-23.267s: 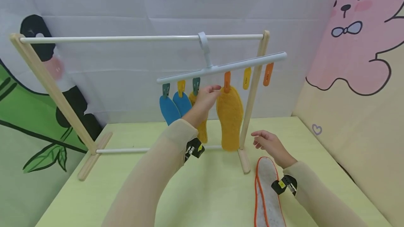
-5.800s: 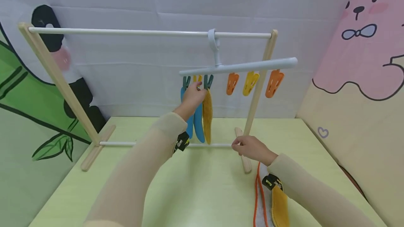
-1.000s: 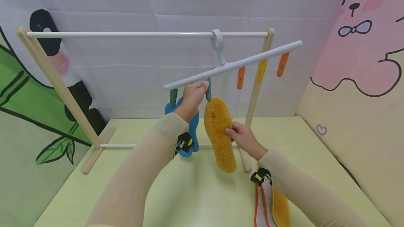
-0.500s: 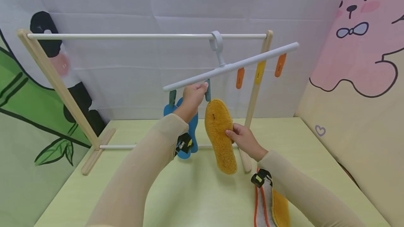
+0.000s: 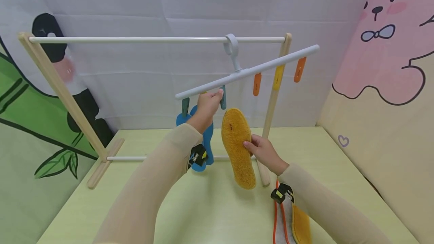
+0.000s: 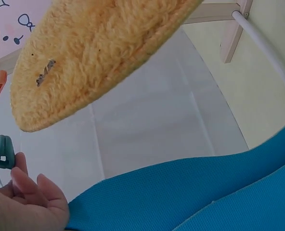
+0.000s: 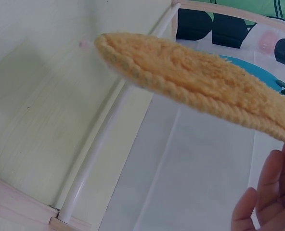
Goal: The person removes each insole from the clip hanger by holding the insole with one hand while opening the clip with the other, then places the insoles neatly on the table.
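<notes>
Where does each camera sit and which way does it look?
Head: on the head, facing forward and down at the rack; left hand, right hand, sleeves show.
Left wrist: on that wrist, facing blue insoles; left hand shows.
Right wrist: on that wrist, facing the bottom bar; right hand shows.
Both wrist views share the held yellow insole.

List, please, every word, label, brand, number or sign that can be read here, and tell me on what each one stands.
No readable text anywhere.
Orange clips and yellow clip: tiny marks, too small to read.
Held insole: dark mark, no readable letters.
Wall: a drawn heart, no words.
</notes>
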Demonstrator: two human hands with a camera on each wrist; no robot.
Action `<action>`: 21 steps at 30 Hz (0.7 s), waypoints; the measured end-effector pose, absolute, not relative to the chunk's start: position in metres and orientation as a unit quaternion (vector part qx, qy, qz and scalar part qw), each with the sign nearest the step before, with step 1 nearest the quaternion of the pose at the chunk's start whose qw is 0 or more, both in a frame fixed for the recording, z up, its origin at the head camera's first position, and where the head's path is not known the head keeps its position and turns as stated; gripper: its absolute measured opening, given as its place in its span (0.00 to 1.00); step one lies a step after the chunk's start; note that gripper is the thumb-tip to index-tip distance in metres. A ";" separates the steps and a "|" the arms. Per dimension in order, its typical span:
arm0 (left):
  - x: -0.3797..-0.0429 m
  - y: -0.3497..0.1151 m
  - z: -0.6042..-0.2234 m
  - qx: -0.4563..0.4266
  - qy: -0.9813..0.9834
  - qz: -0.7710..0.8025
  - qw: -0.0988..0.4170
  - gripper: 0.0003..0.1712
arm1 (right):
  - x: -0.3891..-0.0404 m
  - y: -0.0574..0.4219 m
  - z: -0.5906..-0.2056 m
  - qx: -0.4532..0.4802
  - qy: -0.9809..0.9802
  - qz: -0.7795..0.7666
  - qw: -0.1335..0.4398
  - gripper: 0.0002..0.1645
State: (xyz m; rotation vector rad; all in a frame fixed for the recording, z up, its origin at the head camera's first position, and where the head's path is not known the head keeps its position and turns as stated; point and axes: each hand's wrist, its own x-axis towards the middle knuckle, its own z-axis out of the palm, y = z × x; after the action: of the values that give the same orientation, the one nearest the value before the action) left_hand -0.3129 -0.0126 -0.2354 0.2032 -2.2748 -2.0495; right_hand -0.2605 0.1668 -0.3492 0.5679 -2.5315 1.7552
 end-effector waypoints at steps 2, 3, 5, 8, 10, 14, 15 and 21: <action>-0.313 -0.012 -0.236 0.069 -0.741 -0.667 0.031 0.23 | -0.260 0.167 -0.349 0.183 -0.806 0.562 0.006 0.12; -0.313 -0.012 -0.237 0.069 -0.741 -0.667 0.028 0.24 | -0.260 0.168 -0.349 0.182 -0.806 0.564 0.005 0.12; -0.313 -0.012 -0.237 0.068 -0.740 -0.668 0.023 0.24 | -0.259 0.169 -0.348 0.183 -0.804 0.566 0.004 0.12; -0.313 -0.013 -0.237 0.069 -0.740 -0.669 0.019 0.23 | -0.259 0.170 -0.348 0.185 -0.801 0.569 0.001 0.12; -0.312 -0.013 -0.237 0.069 -0.740 -0.669 0.018 0.23 | -0.259 0.170 -0.348 0.186 -0.801 0.569 -0.001 0.12; -0.311 -0.012 -0.237 0.073 -0.743 -0.665 0.018 0.23 | -0.258 0.171 -0.348 0.188 -0.800 0.569 -0.001 0.13; -0.311 -0.012 -0.237 0.073 -0.744 -0.664 0.018 0.23 | -0.258 0.172 -0.348 0.187 -0.801 0.569 0.000 0.13; -0.310 -0.013 -0.237 0.065 -0.740 -0.669 0.021 0.23 | -0.257 0.174 -0.350 0.188 -0.803 0.566 0.004 0.13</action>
State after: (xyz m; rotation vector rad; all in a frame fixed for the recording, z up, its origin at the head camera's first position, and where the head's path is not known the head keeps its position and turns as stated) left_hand -0.3102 -0.0128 -0.2366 0.2019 -2.2937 -2.0752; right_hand -0.2574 0.1741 -0.3495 0.5882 -2.5148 1.7741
